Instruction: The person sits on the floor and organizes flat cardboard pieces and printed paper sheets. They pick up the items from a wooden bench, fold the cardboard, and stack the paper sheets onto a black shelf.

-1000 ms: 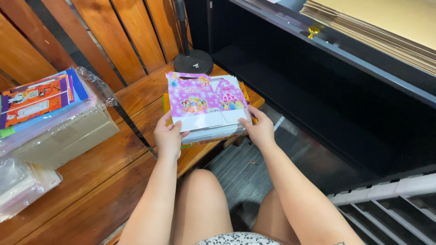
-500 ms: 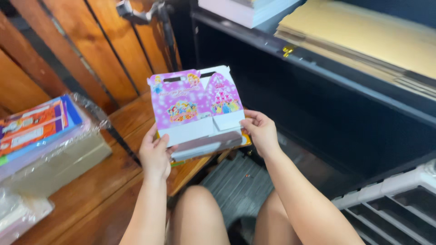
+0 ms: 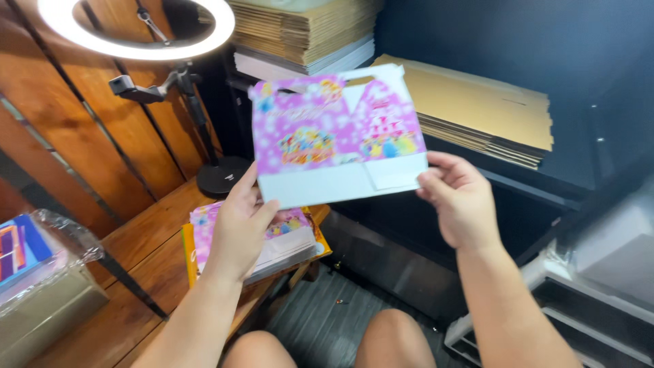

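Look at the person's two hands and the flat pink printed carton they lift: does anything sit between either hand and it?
Nothing visible does. The left hand grips the flat pink printed carton at its lower left corner, the right hand at its lower right. The stack of similar pink cartons lies below on the wooden table.

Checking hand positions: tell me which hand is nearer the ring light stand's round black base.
Left. The left hand sits just right of and below the round black base; the right hand is far across, holding the flat pink box.
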